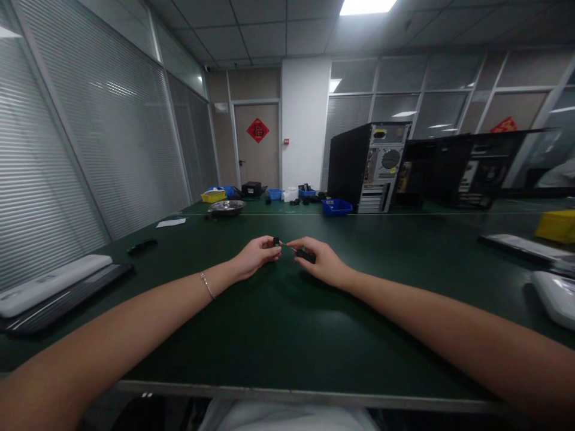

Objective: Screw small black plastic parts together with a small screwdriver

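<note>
At the centre of the head view, both forearms extend over a dark green worktop (pixel 278 323). The left hand (pixel 257 256) and the right hand (pixel 320 261) meet just above the mat, close to touching. The left hand's fingers are pressed together in a pinch on a small black part (pixel 275 242), held at the fingertips. The right hand's fingers pinch a second small black piece (pixel 306 255), which lies low against the worktop under the thumb and forefinger. A thin light-coloured link appears to run between the two pieces; what it is cannot be told at this size. A thin bracelet (pixel 207 285) sits on the left wrist.

Left of the arms, a white keyboard-like unit (pixel 49 282) lies beside a flat black one (pixel 67 302) near the worktop edge. A small dark item (pixel 141 245) and a white sheet (pixel 171 222) lie farther back on the left. A round metal tray (pixel 226 207) stands near the far edge, with a yellow bin (pixel 213 196) and blue bins (pixel 336 207) near it. An open black computer tower (pixel 368 166) stands upright at the rear, with further dark cases (pixel 462 170) to its right. On the right side, a yellow box (pixel 556 226), a flat dark panel (pixel 516 246) and a white device (pixel 554 296) rest well apart from the hands. A door with a red diamond sign (pixel 257 130) closes the back wall.
</note>
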`<state>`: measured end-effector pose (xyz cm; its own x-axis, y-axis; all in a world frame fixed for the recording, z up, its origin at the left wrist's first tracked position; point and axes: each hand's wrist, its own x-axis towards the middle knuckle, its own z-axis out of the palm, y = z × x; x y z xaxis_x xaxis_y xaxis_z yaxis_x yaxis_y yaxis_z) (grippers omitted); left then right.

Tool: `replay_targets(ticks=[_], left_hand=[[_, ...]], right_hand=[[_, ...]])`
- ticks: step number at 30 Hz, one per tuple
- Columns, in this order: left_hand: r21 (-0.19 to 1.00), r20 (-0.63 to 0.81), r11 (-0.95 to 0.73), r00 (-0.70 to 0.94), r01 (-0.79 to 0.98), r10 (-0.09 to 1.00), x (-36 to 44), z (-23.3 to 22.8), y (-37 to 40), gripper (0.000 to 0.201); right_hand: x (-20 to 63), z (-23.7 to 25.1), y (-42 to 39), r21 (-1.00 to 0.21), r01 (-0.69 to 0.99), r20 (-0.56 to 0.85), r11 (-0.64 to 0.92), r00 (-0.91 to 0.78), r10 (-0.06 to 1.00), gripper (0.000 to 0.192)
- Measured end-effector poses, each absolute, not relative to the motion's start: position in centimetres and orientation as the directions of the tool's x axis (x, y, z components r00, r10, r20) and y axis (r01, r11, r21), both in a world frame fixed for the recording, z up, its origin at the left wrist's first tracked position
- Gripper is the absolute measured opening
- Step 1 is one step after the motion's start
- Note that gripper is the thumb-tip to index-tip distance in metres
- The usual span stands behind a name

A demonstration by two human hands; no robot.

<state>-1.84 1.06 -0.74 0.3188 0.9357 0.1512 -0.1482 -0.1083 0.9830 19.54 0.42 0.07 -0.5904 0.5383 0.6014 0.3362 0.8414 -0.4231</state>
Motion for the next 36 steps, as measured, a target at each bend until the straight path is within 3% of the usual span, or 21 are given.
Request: replay_targets(ticks=[9, 19, 36], left_hand=[[0.976, 0.210, -0.219, 0.299, -0.004, 0.931, -1.61, -0.76, 0.87, 0.037], [0.951, 0.260, -0.291, 0.244, 0.102, 0.934, -1.59, -0.64, 0.79, 0.031], [0.974, 0.212, -0.227, 0.297, 0.017, 0.931, -1.56, -0.30, 0.45, 0.031]], right_hand=[[19.49, -0.16, 0.70, -0.412, 0.395, 0.609, 0.821, -0.551, 0.571, 0.035], [19.44, -0.01, 0.62, -0.473, 0.367, 0.554, 0.801, -0.583, 0.594, 0.034], [19.57, 0.37, 0.29, -0.380, 0.382, 0.620, 0.843, -0.571, 0.538, 0.031]])
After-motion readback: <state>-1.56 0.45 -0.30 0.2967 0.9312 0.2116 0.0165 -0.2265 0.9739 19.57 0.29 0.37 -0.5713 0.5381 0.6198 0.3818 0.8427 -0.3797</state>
